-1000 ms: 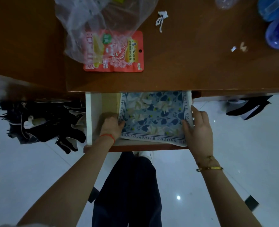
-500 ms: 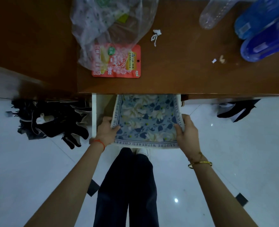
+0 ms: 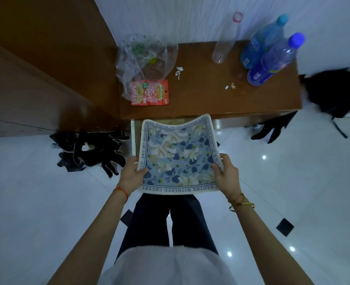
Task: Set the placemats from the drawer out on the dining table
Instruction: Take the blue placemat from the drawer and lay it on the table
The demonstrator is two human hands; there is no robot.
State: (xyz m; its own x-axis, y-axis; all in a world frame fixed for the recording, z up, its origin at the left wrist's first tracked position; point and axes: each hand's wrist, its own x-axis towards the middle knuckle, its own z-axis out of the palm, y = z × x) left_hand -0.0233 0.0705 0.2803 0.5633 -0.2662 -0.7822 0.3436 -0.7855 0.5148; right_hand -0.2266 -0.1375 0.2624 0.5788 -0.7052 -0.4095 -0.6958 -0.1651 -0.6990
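A square placemat (image 3: 178, 153) with blue and cream flowers and a lettered border hangs in the air in front of me, held flat by both sides. My left hand (image 3: 131, 175) grips its left edge and my right hand (image 3: 226, 175) grips its right edge. Behind and under the mat, the open drawer (image 3: 133, 138) of the brown desk (image 3: 211, 97) shows only its white left wall and a strip of its inside. Whether more mats lie in the drawer is hidden by the one I hold.
On the desk lie a clear plastic bag (image 3: 145, 58), a red snack packet (image 3: 149, 93), an empty clear bottle (image 3: 224, 44) and two blue bottles (image 3: 273, 56). Black gloves (image 3: 94, 153) lie on the white floor at left; dark items (image 3: 273, 128) sit at right. A brown cabinet (image 3: 36, 79) stands left.
The placemat came out of the drawer and up toward me, held in both hands. My head has pulled back, so more of the desk and floor shows.
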